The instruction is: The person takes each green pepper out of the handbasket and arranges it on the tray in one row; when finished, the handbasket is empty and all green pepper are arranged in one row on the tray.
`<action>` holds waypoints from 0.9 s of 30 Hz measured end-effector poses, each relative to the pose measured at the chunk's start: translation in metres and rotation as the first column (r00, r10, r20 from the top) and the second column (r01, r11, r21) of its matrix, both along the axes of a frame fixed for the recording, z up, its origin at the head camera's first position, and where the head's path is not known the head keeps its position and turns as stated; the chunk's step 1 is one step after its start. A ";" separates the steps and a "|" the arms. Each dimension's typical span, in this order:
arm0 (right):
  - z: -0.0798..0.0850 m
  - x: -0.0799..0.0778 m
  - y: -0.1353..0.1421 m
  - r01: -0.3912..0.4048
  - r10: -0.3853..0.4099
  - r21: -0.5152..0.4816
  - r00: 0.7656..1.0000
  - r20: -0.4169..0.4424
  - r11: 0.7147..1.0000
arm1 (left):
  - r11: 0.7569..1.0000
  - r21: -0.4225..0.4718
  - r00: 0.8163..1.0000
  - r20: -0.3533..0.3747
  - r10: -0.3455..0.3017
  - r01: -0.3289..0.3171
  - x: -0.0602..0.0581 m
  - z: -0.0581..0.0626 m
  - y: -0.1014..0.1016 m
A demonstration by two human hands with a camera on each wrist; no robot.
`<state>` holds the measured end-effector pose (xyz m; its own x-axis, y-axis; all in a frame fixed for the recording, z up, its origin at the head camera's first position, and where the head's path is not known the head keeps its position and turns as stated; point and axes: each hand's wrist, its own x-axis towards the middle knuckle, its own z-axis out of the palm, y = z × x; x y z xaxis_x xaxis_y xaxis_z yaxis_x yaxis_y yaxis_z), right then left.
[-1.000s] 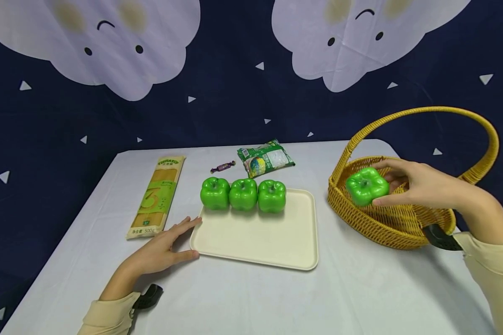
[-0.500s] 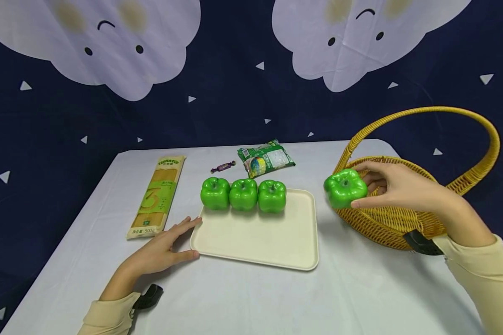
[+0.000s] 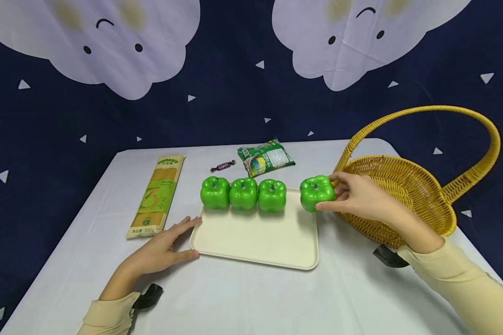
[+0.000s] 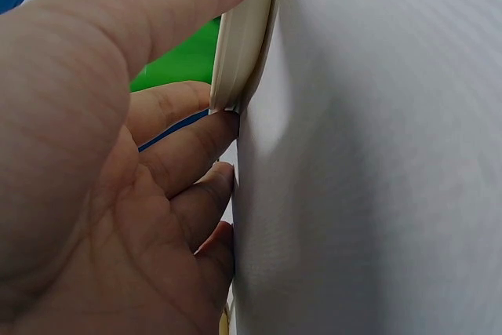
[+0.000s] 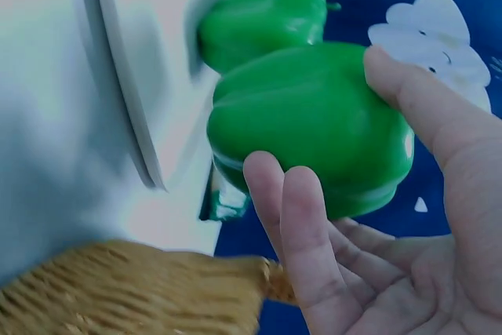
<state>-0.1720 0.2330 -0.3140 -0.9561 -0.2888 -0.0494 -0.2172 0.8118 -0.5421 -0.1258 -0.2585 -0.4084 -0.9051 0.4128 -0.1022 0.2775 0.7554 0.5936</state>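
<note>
In the head view my right hand [image 3: 362, 197] pinches a green bell pepper [image 3: 317, 193] between thumb and fingers, over the right back corner of a cream tray [image 3: 255, 237]. The right wrist view shows the same bell pepper [image 5: 314, 123] with fingertips on one side and the thumb on the other. Three more green bell peppers [image 3: 243, 194] sit in a row along the tray's back edge. At the tray's left side rests my left hand [image 3: 161, 249], fingers spread. Its fingertips touch the tray's rim [image 4: 239, 45] in the left wrist view.
A yellow wicker basket [image 3: 402, 186] with a tall handle stands at the right, just behind the right forearm. Behind the tray lie a green packet [image 3: 268, 158] and a purple wrapped candy [image 3: 223, 166]. A noodle pack [image 3: 158, 197] lies at the left.
My right hand has carried the held bell pepper leftward from over the basket to the tray's right back corner. The left hand stays where it was.
</note>
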 end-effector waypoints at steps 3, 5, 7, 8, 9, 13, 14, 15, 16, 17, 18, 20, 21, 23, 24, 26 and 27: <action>-0.004 -0.002 -0.005 0.004 -0.004 0.005 1.000 0.022 1.000 | 1.000 -0.006 1.000 -0.004 0.000 0.000 0.000 0.000 0.000; -0.007 -0.004 -0.007 0.001 -0.001 0.002 0.999 0.032 1.000 | 1.000 -0.009 1.000 -0.006 -0.002 0.002 -0.001 -0.001 0.000; -0.009 -0.007 -0.009 0.000 0.000 -0.007 0.999 0.046 1.000 | 1.000 -0.011 1.000 -0.008 -0.004 0.004 -0.001 -0.001 -0.001; -0.010 -0.007 -0.010 0.001 0.000 -0.008 0.999 0.051 1.000 | 1.000 -0.011 1.000 -0.008 -0.006 0.005 -0.001 -0.001 -0.001; -0.011 -0.009 -0.011 0.001 0.000 -0.008 0.999 0.053 1.000 | 1.000 -0.010 1.000 -0.007 -0.006 0.006 -0.001 -0.001 -0.001; -0.014 -0.012 -0.013 0.002 -0.002 -0.003 0.997 0.073 1.000 | 1.000 -0.010 1.000 -0.006 -0.008 0.008 0.000 -0.001 -0.001; -0.014 -0.013 -0.013 0.002 -0.002 -0.001 0.997 0.078 1.000 | 1.000 -0.011 1.000 -0.006 -0.007 0.007 0.000 -0.001 -0.001; -0.015 -0.013 -0.014 0.002 -0.002 0.002 0.996 0.084 1.000 | 1.000 -0.011 1.000 -0.006 -0.007 0.007 0.000 -0.001 -0.001; -0.015 -0.014 -0.014 0.001 -0.001 0.004 0.996 0.090 1.000 | 1.000 -0.012 1.000 -0.006 -0.006 0.006 0.000 -0.001 -0.001; -0.016 -0.015 -0.015 -0.001 0.000 0.009 0.996 0.093 1.000 | 1.000 -0.012 1.000 -0.006 -0.006 0.006 0.000 -0.001 -0.001; -0.016 -0.015 -0.016 -0.002 0.001 0.012 0.995 0.099 1.000 | 1.000 -0.012 1.000 -0.007 -0.005 0.005 0.000 -0.001 -0.001; -0.017 -0.016 -0.017 -0.005 0.002 0.024 0.994 0.105 1.000 | 1.000 -0.012 1.000 -0.006 -0.004 0.004 -0.001 -0.001 -0.001; -0.017 -0.016 -0.018 -0.005 0.002 0.029 0.994 0.108 1.000 | 1.000 -0.011 1.000 -0.005 -0.004 0.004 -0.001 -0.001 -0.001; -0.018 -0.017 -0.019 -0.002 -0.002 0.038 0.994 0.112 0.999 | 1.000 -0.009 1.000 -0.004 -0.003 0.003 -0.001 -0.002 -0.001; -0.019 -0.017 -0.019 0.000 -0.005 0.041 0.993 0.116 0.999 | 1.000 -0.007 1.000 -0.003 -0.002 0.002 -0.001 -0.002 -0.001; -0.020 -0.018 -0.020 0.006 -0.011 0.044 0.992 0.122 0.999 | 1.000 -0.005 1.000 -0.001 -0.001 0.001 -0.001 -0.002 -0.001; -0.020 -0.018 -0.020 0.009 -0.014 0.041 0.992 0.127 0.999 | 1.000 -0.004 1.000 0.000 -0.001 0.001 -0.001 -0.002 -0.001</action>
